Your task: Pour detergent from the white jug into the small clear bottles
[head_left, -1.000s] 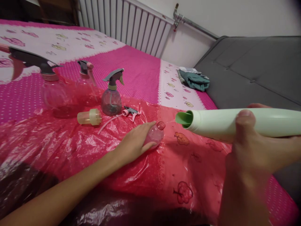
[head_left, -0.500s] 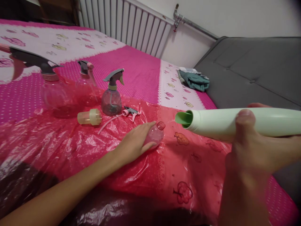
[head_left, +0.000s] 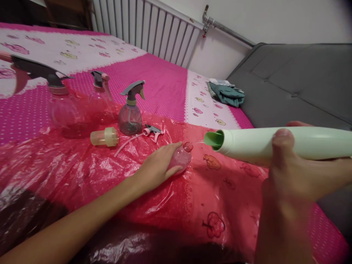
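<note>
- Bed (head_left: 154, 79): pink dotted cover with white flowered panels; it carries everything below. A grey sofa (head_left: 297, 84) stands along its right edge, a radiator (head_left: 148, 31) against the wall behind.
- Plastic sheet (head_left: 82, 165): red, crinkled, spread over the near part of the bed under the bottles.
- Green bottle (head_left: 275, 145): held off the bed, long axis nearly level, running right to left; its open green spout (head_left: 213, 140) faces left, just right of the small bottle's mouth and slightly above it.
- Right hand (head_left: 294, 176): grip closed around the green bottle's body, thumb over the near side.
- Left hand (head_left: 156, 165): flat on the sheet, fingers cupped round the small bottle; the nearer hand to it.
- Large sprayer (head_left: 60, 106): clear, far left, upright, grey trigger head pointing left.
- Second sprayer (head_left: 101, 97): clear, pink trigger, upright, beside the first.
- Grey sprayer (head_left: 130, 113): smoky body, upright, right of the second.
- Cloth (head_left: 228, 93): teal, bundled at the far edge near the sofa.
- Small bottle (head_left: 181, 157): clear pink, uncapped, tilted with its threaded mouth up and to the right, toward the spout; steadied on the sheet.
- Yellow cap (head_left: 105, 136): on its side, before the sprayers.
- Loose trigger head (head_left: 152, 130): with its dip tube, lying between the grey sprayer and the left hand.
</note>
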{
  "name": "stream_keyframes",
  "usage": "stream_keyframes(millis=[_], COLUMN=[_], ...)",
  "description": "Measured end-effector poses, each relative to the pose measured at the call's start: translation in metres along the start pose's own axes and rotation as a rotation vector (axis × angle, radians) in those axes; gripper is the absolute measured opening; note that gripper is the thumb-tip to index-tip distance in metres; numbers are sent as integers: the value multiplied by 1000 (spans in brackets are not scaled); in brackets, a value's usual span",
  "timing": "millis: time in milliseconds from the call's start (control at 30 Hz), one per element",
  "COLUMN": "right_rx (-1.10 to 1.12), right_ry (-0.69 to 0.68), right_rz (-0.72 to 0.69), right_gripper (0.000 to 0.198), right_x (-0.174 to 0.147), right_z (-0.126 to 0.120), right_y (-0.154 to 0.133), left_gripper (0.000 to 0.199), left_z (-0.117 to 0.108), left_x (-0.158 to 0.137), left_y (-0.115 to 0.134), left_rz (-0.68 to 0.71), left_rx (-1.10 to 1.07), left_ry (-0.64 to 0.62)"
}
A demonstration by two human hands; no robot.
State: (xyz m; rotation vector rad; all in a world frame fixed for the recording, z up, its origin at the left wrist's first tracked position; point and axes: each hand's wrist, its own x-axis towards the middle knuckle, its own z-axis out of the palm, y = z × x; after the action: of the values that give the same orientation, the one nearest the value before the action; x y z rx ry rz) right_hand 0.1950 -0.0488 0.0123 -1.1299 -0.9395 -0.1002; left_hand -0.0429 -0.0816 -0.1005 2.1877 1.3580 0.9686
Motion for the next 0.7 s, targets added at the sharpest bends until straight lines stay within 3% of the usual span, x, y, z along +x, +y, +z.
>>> stream_keyframes(millis=[700], right_rx=[-34], right_ry=[-15], right_rz=[-37], right_gripper=[54], right_x=[0], right_z=[-3], right_y=[5], left_gripper=[62], left_z=[1], left_x=[0], left_y=[0], left_rz=[-2], left_rx=[-11], left_ry=[7])
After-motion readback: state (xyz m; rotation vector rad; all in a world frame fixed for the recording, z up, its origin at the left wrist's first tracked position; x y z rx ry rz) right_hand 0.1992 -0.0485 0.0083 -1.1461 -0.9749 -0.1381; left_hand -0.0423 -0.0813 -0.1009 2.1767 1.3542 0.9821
